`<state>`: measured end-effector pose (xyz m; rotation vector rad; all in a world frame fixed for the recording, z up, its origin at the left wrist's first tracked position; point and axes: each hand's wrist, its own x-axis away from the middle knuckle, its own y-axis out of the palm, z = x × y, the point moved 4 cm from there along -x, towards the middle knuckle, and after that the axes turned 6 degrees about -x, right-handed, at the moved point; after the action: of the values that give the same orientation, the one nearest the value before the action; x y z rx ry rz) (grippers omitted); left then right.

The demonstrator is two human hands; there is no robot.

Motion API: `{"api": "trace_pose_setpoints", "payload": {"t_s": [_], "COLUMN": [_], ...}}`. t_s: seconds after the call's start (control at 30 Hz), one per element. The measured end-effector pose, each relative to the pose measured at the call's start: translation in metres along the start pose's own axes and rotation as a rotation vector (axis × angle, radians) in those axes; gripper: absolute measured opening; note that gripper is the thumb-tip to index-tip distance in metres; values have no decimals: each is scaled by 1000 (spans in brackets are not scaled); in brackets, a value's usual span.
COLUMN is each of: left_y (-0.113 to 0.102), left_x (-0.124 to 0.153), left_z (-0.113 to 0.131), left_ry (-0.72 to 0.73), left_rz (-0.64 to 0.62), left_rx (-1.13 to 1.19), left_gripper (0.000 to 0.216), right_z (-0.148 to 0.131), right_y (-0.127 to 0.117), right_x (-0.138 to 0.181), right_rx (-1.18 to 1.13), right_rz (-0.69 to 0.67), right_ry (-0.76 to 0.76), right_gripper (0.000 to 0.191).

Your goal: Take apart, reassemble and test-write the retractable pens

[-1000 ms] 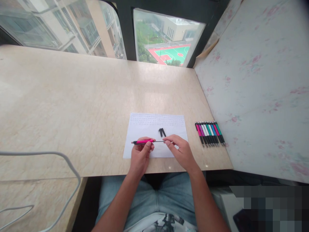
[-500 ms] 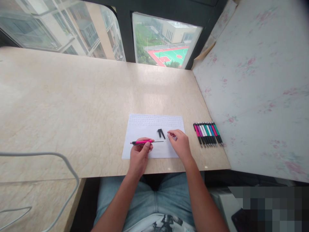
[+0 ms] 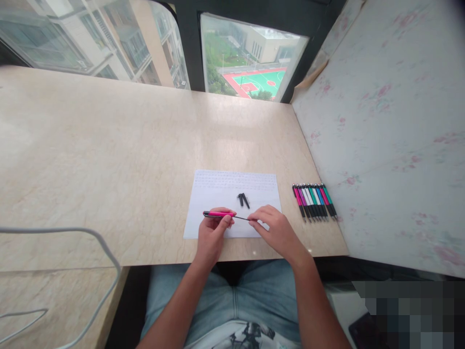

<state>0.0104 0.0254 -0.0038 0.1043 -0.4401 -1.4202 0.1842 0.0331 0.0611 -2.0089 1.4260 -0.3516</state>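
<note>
A pink pen barrel (image 3: 220, 214) with a black end lies across the fingers of my left hand (image 3: 213, 234), which is closed around it. From its right end sticks out a thin dark ink refill (image 3: 241, 218). The thumb and fingertips of my right hand (image 3: 271, 225) pinch the refill's tip, so the very end is hidden. Just beyond the hands, two small black pen parts (image 3: 243, 200) rest on a white sheet of paper (image 3: 214, 194). Rows of faint writing run along the sheet's far edge.
To the right, a row of several colored pens (image 3: 314, 202) lies by the flowered wall (image 3: 392, 145). The pale marble-look tabletop (image 3: 127, 160) extends left and back to the windows. A grey cable (image 3: 98, 237) curves over the lower left.
My right hand has moved slightly down and in, and its fingertips now pinch the refill's tip. The pen barrel in my left hand has shifted a little to the right.
</note>
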Motion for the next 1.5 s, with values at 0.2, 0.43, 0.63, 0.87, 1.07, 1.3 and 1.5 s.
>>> {"api": "trace_pose_setpoints", "payload": {"t_s": [0.2, 0.43, 0.63, 0.87, 1.07, 1.3, 1.5], "left_y": [-1, -1, 0, 2, 10, 10, 4], "left_x": [-2, -2, -1, 3, 5, 6, 4], "left_z": [-1, 0, 1, 2, 6, 9, 3], "left_ry": [-27, -38, -24, 54, 75, 82, 55], "left_rz": [30, 36, 26, -9, -106, -84, -41], "left_rx": [133, 131, 81, -122, -222, -259, -264], "left_gripper": [17, 19, 22, 19, 14, 16, 19], "right_z": [37, 51, 36, 17, 15, 15, 33], "right_y": [-13, 3, 14, 60, 75, 74, 48], "right_x": [23, 8, -1, -2, 2, 6, 13], "right_rx": [119, 178, -47, -964, -1275, -1217, -970], "right_rz": [164, 314, 369, 285, 291, 311, 430], "right_ry": [214, 324, 360, 578, 653, 642, 592], "right_gripper": [11, 14, 21, 27, 28, 27, 27]}}
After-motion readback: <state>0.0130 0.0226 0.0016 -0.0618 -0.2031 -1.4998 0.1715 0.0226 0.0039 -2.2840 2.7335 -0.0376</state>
